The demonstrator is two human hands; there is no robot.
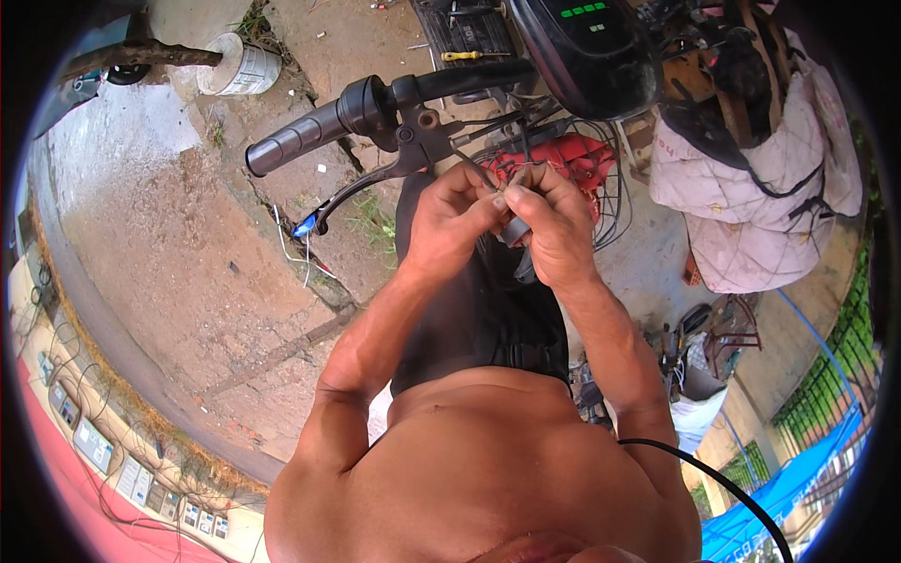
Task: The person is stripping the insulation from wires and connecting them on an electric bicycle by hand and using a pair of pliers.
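Note:
In front of my body, both hands meet fingertip to fingertip below the handlebar of a two-wheeler. My left hand point(450, 218) is closed in a pinch on a dark cable point(481, 172) running down from the brake lever side. The fingers of my right hand point(556, 220) are pinched at the same spot; what lies between its thumb and finger is too small to make out. A grey, rounded piece point(514, 231), perhaps a tape roll, shows under the right thumb. Behind the fingers lie a red plastic bag point(577, 159) and loose black wires point(615, 192).
A black grip point(298, 139) and brake lever point(361, 184) stick out leftward. The display housing point(601, 56) with green lights is ahead. A yellow-handled screwdriver point(474, 56) lies on a dark tray. A white bucket point(246, 68) stands far left, padded pale fabric point(751, 206) at right.

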